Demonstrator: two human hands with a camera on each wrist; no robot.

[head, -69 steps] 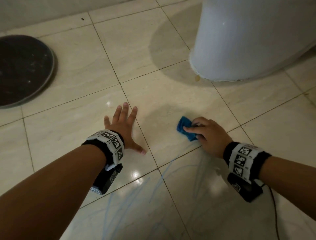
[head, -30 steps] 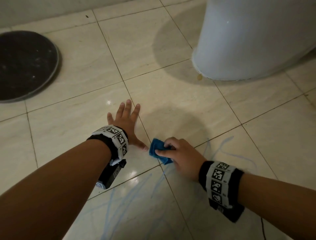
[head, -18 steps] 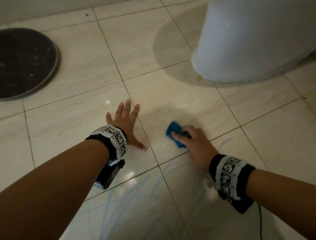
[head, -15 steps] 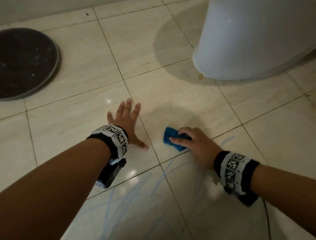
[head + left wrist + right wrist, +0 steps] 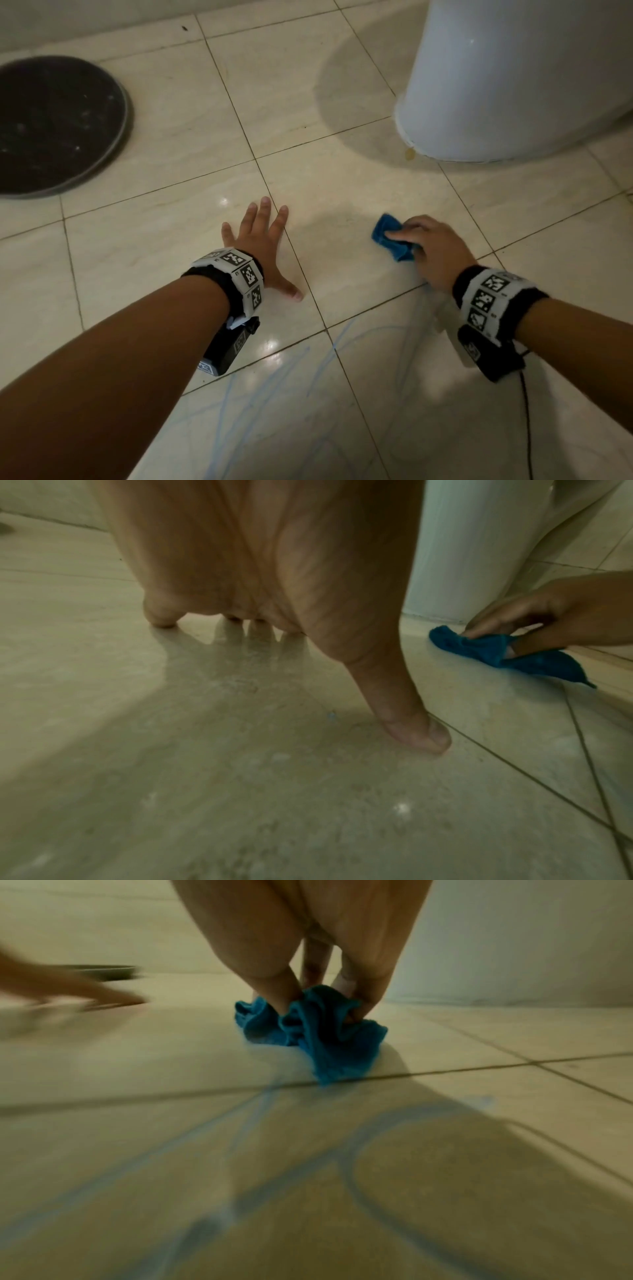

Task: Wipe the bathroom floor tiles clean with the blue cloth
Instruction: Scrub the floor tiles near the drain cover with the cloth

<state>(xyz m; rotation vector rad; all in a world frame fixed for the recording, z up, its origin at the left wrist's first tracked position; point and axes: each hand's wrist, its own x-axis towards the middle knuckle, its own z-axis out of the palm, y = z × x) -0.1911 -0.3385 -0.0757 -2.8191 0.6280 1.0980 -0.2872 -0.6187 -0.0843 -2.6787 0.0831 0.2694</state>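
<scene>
Wiping blue cloth (image 5: 390, 238) rightward (seemingly toilet-ward)

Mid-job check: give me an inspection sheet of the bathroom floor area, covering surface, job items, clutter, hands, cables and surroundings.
Surface: glossy beige floor tiles with dark grout lines; pale blue scribble marks on the near tiles.
Job's things: crumpled blue cloth on the tile, just beyond the marks.
Clutter: small yellowish spot at the toilet base.
Hands: left hand flat on the floor, fingers spread; right hand grips the cloth.
Cables: thin black cable runs from the right wrist unit.
Surroundings: white toilet pedestal far right; round dark floor cover far left.
</scene>
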